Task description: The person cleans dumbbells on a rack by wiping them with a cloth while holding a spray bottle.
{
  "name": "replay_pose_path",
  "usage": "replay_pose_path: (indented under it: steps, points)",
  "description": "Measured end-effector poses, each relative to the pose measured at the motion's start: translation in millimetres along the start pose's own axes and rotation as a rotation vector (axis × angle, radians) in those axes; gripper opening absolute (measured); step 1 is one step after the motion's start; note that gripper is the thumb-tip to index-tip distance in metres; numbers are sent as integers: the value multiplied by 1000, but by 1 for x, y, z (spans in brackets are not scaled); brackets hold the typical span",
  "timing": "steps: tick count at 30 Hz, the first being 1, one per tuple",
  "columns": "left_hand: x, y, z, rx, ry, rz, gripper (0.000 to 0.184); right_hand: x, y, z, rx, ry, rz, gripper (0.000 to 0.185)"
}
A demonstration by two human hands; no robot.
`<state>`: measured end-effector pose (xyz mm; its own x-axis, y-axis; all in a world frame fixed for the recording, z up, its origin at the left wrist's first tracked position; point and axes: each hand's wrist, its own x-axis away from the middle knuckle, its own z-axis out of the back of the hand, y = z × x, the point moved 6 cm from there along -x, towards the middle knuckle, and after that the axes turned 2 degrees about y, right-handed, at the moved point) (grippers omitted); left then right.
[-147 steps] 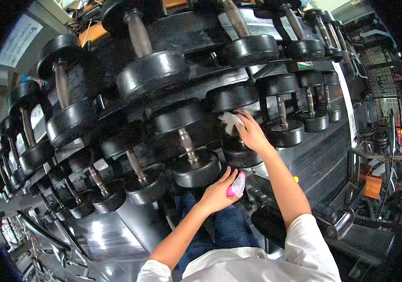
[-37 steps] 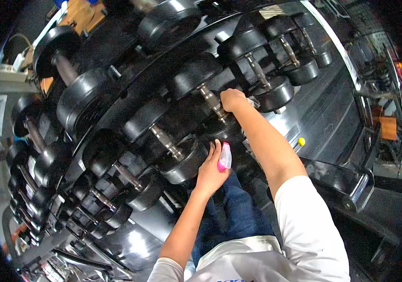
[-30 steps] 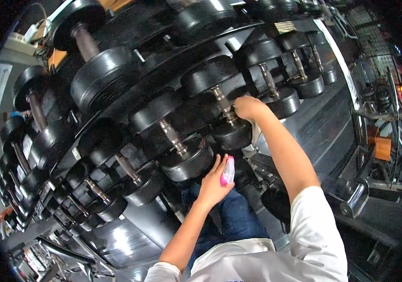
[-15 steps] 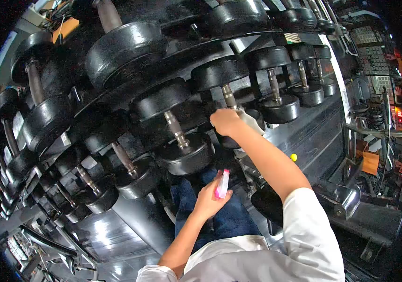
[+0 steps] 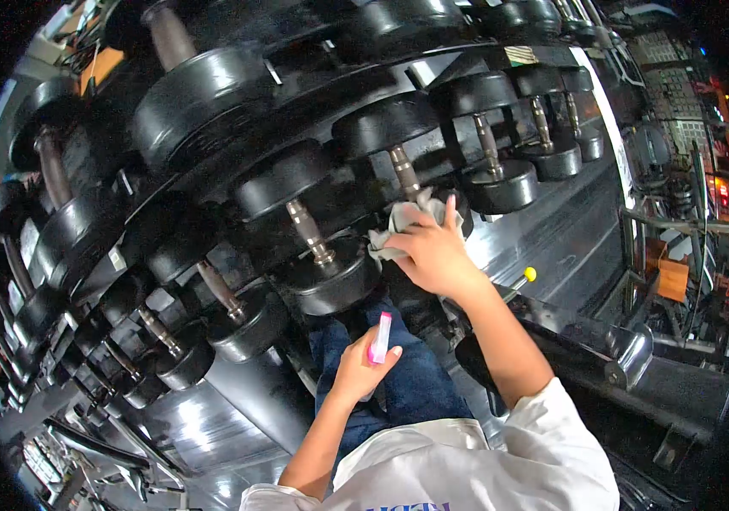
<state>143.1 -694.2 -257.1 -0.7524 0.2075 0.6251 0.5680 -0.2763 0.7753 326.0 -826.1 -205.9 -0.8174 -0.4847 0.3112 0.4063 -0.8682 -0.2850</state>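
Observation:
In the head view, my right hand presses a crumpled grey-white cloth against the near end of a black dumbbell. Its fingers bend over the cloth, with the index finger pointing up. The dumbbell's metal grip shows just beyond the cloth; much of its near head is covered. Lower down, in front of my jeans, my left hand is closed around a spray bottle with a pink and white top. The bottle's body is mostly hidden by the hand.
Several more black dumbbells rest on the lower rack tier to both sides. Larger ones sit on the upper tier. At right stand a black metal frame and a rod with a yellow tip.
My right hand has moved from around the dumbbell's grip down onto its near head, and the cloth now shows spread under the fingers. The left hand still holds the spray bottle.

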Motion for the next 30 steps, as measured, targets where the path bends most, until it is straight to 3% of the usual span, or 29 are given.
replay_pose_path:
  steps: [4,7,12,13,17,20,22,24,26,28,30]
  points:
    - [3,-22,-5,6,39,-99,60,57,30,-32,-133,271,-35,38]
    - [8,-26,-4,27,-2,-30,61,88,74,-51,-152,639,-203,48]
    - [4,-22,-5,10,-41,-75,59,63,153,-51,-502,746,-580,36]
    - [3,-23,-9,-17,-122,21,61,54,159,-45,-626,664,-674,33]
    - [0,-16,-17,-85,-158,14,60,47,169,-47,-597,634,-759,31]
    - [-1,-9,-23,-38,-170,-17,60,54,155,-51,-557,664,-670,27]
    - [0,-10,-24,-17,-133,-57,55,75,115,-41,-357,906,-487,33]
    - [0,-10,-23,-50,-135,-34,53,79,69,-39,-305,770,-308,38]
    - [-3,-19,-22,-37,-154,-60,53,74,20,-42,-54,555,-218,39]
    - [-4,-17,-18,-66,-143,-101,53,62,2,-71,35,558,-144,28]
    - [-3,-16,-11,-109,-142,-89,52,46,-8,-79,180,516,-28,30]
